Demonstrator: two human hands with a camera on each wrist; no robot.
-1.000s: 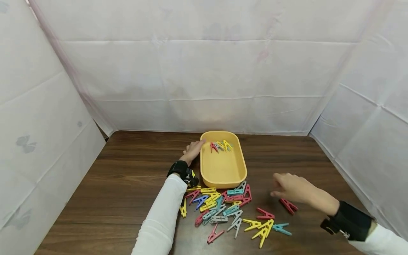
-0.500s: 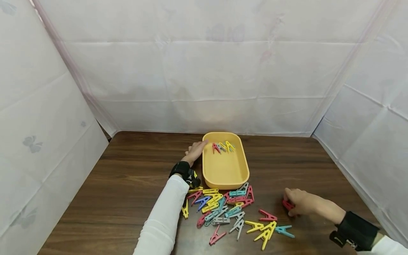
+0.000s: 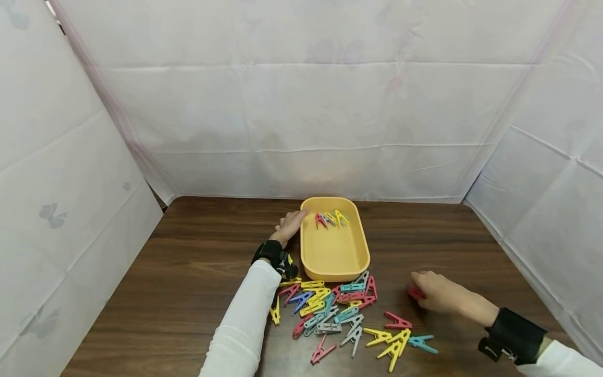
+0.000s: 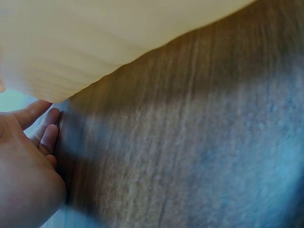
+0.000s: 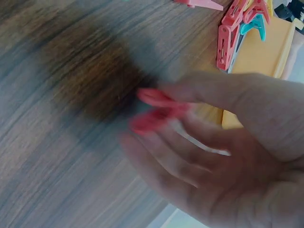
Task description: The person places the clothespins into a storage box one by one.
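Observation:
A yellow tray [image 3: 335, 256] stands on the dark wooden table [image 3: 198, 272] with three clothespins [image 3: 331, 219] clipped on its far rim. My left hand [image 3: 290, 224] rests against the tray's far left edge, fingers fairly straight; the left wrist view shows the tray wall [image 4: 85, 42] and my left hand [image 4: 23, 175] on the table. My right hand [image 3: 435, 293] pinches a red clothespin [image 3: 415, 293] just above the table at the right; the right wrist view shows that red clothespin [image 5: 156, 111] between my fingertips. A heap of coloured clothespins [image 3: 330, 306] lies in front of the tray.
White sheets wall in the table on the left, back and right. Loose clothespins [image 3: 393, 340] in yellow, red and teal lie scattered near my right forearm. Bare wood stretches left of my left sleeve [image 3: 245, 324] and right of the tray.
My right hand dropped onto the red clothespin at the right, took hold of it, and now lifts it slightly toward the tray. The left hand has stayed by the tray.

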